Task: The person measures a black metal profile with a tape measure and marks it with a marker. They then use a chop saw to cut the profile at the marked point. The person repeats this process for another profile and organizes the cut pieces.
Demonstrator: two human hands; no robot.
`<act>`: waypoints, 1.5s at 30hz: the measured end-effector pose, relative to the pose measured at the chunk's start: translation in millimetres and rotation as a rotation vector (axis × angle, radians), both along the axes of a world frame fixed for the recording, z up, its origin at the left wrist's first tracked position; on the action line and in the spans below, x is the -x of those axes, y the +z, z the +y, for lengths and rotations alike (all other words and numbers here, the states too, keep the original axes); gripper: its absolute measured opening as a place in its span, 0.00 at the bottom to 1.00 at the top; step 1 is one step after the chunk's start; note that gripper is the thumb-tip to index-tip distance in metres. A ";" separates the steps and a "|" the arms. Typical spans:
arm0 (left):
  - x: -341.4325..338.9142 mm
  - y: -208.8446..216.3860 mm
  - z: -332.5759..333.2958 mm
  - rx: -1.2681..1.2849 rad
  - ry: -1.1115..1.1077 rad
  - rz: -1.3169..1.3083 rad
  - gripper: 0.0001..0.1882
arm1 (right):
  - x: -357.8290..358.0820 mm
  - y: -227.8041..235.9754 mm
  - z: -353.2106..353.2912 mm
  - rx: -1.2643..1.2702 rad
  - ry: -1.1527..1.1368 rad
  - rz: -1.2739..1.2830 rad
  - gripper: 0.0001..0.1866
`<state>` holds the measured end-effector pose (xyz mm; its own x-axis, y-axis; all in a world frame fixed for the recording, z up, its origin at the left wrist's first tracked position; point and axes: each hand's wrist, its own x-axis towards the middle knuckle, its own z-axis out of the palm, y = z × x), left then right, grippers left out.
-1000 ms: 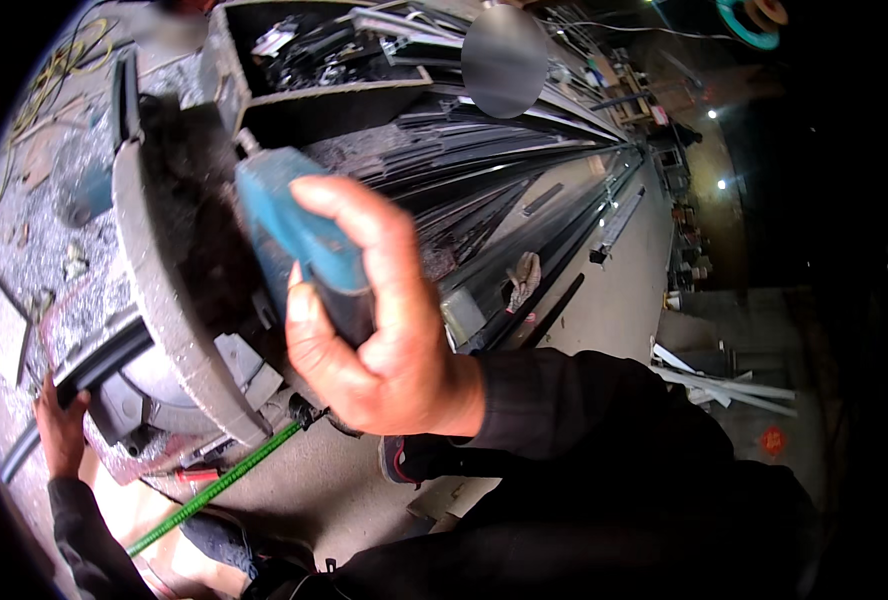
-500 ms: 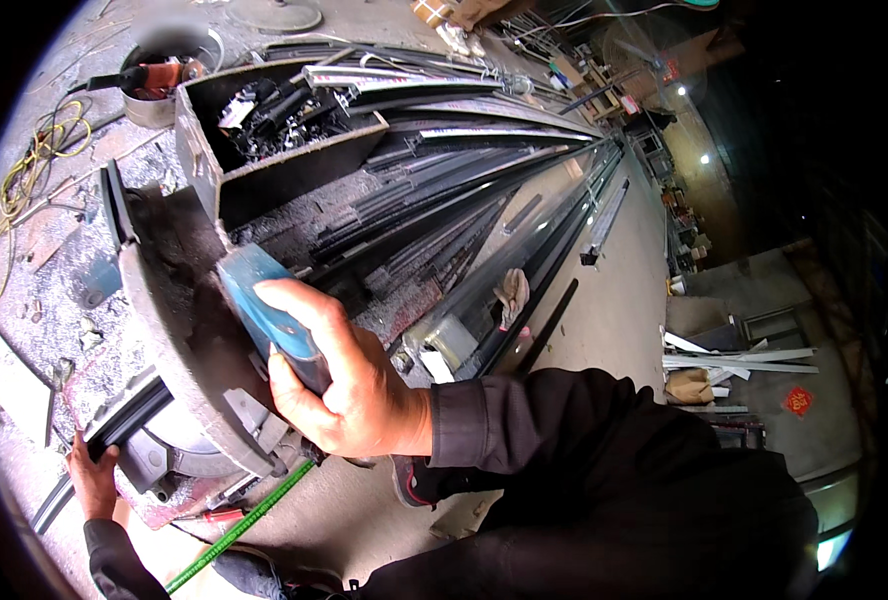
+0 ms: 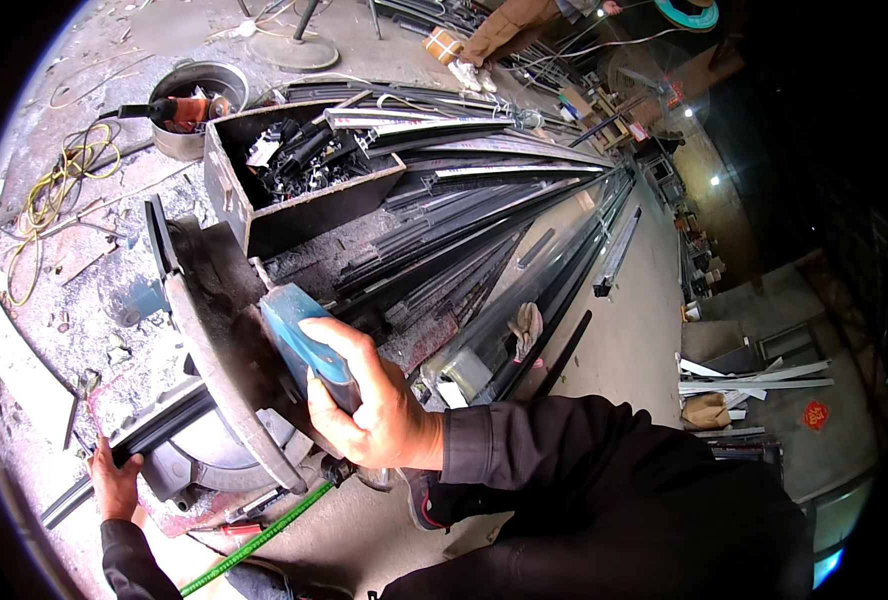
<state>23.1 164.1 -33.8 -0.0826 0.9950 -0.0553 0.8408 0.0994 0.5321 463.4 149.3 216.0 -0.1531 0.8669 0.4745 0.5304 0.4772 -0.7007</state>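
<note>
My right hand [image 3: 389, 410] is wrapped round the blue handle [image 3: 302, 330] of a cut-off saw, with the thumb along its top. Just left of that hand curves the saw's grey guard [image 3: 226, 385], which hides most of the blade. At the lower left, my left hand [image 3: 114, 482] grips a long dark metal profile [image 3: 169, 422]. The profile lies across the saw's base [image 3: 219, 462] and runs toward the guard; its far end is hidden there.
Behind the saw stands a box [image 3: 329, 195] of dark offcuts beside a metal pot [image 3: 179, 140] holding an orange power tool. Long profiles [image 3: 484, 210] spread over the floor to the right. A yellow cable [image 3: 59, 190] lies left; a green hose-like strip [image 3: 264, 540] runs near my feet.
The whole view has shifted, so the saw and both hands appear farther right and slightly lower. More of another person's legs shows at the top. Both hands keep their grips.
</note>
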 end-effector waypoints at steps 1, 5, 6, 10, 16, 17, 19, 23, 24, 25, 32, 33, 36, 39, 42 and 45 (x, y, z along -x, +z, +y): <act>-0.8 1.8 -0.2 0.010 -0.004 -0.014 0.43 | -0.2 -0.1 -1.4 0.010 -0.001 0.005 0.31; -1.6 2.5 -0.2 0.014 -0.003 0.005 0.42 | -0.4 -3.5 -1.1 0.025 -0.003 0.013 0.31; -2.5 3.2 -0.2 0.016 0.002 0.013 0.42 | -0.1 -3.1 -1.0 0.011 -0.005 0.003 0.31; 1.3 -2.2 -0.5 0.009 -0.006 0.012 0.41 | -0.5 -1.7 -1.7 -0.014 -0.004 -0.005 0.31; -3.9 11.3 1.9 0.073 0.021 -0.007 0.41 | -2.0 -6.4 -1.7 -0.014 0.004 0.004 0.32; -1.4 6.7 1.4 0.068 0.014 -0.010 0.40 | -2.0 -7.0 -2.0 -0.015 0.004 0.010 0.32; -0.6 5.4 1.0 0.076 0.016 -0.007 0.40 | -1.7 -7.2 -2.7 -0.041 -0.003 0.003 0.32; -0.6 4.4 1.2 0.108 0.036 -0.019 0.40 | -2.0 -5.9 -3.2 -0.030 0.005 0.017 0.32; -2.8 7.1 1.3 0.117 0.035 -0.014 0.40 | -2.9 -6.4 -3.8 -0.032 0.001 0.011 0.32; -0.3 4.6 1.6 0.113 0.034 0.001 0.40 | -2.8 -6.4 -3.5 -0.037 0.001 0.007 0.33; 3.7 1.1 2.6 0.110 0.037 0.004 0.39 | -2.0 -9.4 -5.2 -0.040 -0.002 0.016 0.32; 6.7 -1.8 1.9 0.095 0.031 0.012 0.39 | -1.8 -10.3 -5.4 -0.041 -0.001 0.017 0.32; 6.7 -6.3 2.3 0.090 0.021 0.001 0.39 | -3.0 -10.6 -7.9 -0.044 -0.003 0.007 0.33; 9.9 -9.4 2.4 0.083 0.022 0.004 0.39 | -3.7 -13.5 -8.6 -0.053 0.003 0.007 0.33; 3.9 -2.5 2.7 0.076 0.011 -0.009 0.38 | -5.0 -15.9 -10.5 -0.049 0.003 0.003 0.33; 4.0 -2.0 3.0 0.068 0.007 -0.015 0.38 | -5.2 -18.1 -11.9 -0.046 0.007 0.011 0.33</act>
<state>19.1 167.0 -35.8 -0.0884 0.9883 -0.1242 0.8319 0.1419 0.5365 468.6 137.4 197.9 -0.1539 0.8429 0.5156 0.5189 0.5130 -0.6838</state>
